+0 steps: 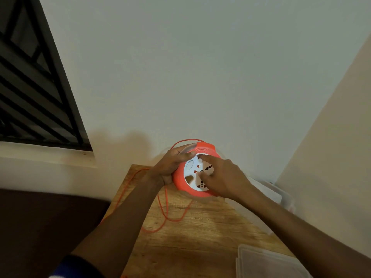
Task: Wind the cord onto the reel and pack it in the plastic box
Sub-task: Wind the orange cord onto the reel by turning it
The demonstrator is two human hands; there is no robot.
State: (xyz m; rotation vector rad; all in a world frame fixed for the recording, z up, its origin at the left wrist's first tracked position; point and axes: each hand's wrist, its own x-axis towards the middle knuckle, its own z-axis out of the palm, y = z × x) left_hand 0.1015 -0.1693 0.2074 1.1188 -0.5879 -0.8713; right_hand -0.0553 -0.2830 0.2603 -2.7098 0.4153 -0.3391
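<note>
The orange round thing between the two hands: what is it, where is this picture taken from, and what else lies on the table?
There is no machine here, only a person's two bare hands. The one picture comes from a camera worn on the person's head, looking down past the arms.

The orange round thing is a cord reel with a white socket face. The left hand grips its rim, and the right hand rests its fingers on the white face, probably to turn it.

The thin orange cord hangs from the reel and lies in loose loops on the wooden table, so winding is not finished. A clear plastic box sits at the table's near right corner, with more clear plastic behind the right arm.
</note>
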